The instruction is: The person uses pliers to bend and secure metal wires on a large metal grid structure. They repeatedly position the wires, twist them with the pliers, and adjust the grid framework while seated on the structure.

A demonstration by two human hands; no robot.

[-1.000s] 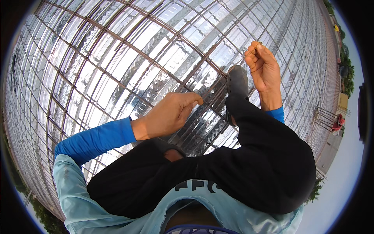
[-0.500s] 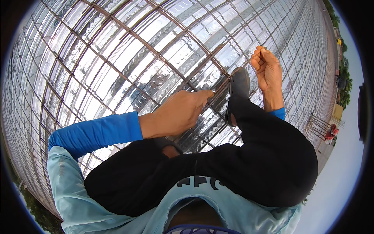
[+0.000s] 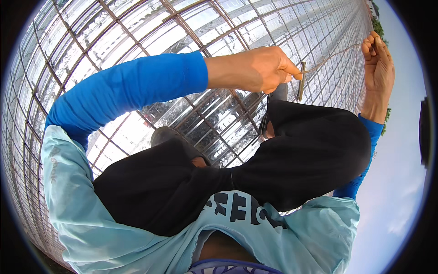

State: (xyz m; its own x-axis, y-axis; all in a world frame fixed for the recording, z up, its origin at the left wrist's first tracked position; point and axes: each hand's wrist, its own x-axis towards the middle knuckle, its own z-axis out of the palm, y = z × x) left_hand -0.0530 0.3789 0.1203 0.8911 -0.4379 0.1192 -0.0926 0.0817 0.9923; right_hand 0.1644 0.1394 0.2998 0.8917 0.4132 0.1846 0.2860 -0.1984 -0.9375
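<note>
My left hand point(image 3: 260, 68), in a blue sleeve, reaches across at upper centre with thumb and index finger pinched on a thin rusty wire point(image 3: 332, 56). A short metal rod point(image 3: 302, 89) stands upright in view at those fingertips; whether they grip it too, I cannot tell. The wire stretches up to my right hand point(image 3: 378, 64), which pinches it high at the right with fingers curled. Below both hands lies a rusty rebar grid point(image 3: 118, 20) over shiny corrugated metal sheeting point(image 3: 191, 32).
My dark-trousered legs point(image 3: 310, 150) are bent, with grey shoes point(image 3: 166, 137) on the grid. The grid curves away on every side. Green trees point(image 3: 376, 25) and pale sky show beyond the right edge.
Both hands have risen and moved rightward, my right one farther out. The wire between them and the short rod now show. My view has shifted, with more sky at right.
</note>
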